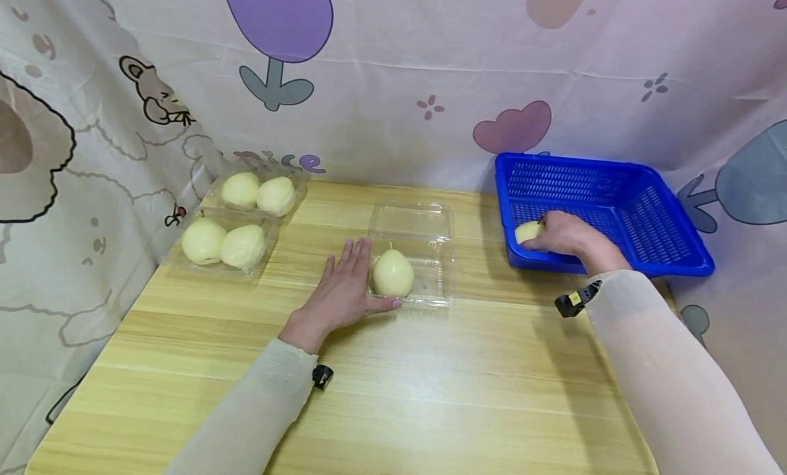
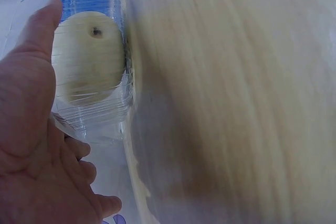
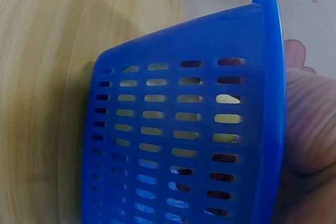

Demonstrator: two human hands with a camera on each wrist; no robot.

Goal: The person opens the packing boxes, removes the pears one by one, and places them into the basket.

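Observation:
My left hand [image 1: 338, 294], fingers extended and thumb spread, rests against the left and front sides of a clear plastic clamshell box [image 1: 438, 294] with its lid folded back. One pale yellow pear [image 1: 393, 273] sits stem up in the box's left half; through the clear wall, the left wrist view shows the pear's underside [image 2: 86, 61]. Reaching over the front rim of a blue slotted basket [image 1: 615, 262], my right hand [image 1: 572, 237] grips another pear [image 1: 526, 232] at the basket's left end. In the right wrist view, the basket wall [image 3: 173, 145] hides most of that pear.
Two more clear boxes stand at the left of the wooden table [image 1: 455, 386]: a nearer box [image 1: 261, 256] and a farther box [image 1: 300, 188], two pears visible in each. A printed curtain [image 1: 393, 85] hangs behind the table.

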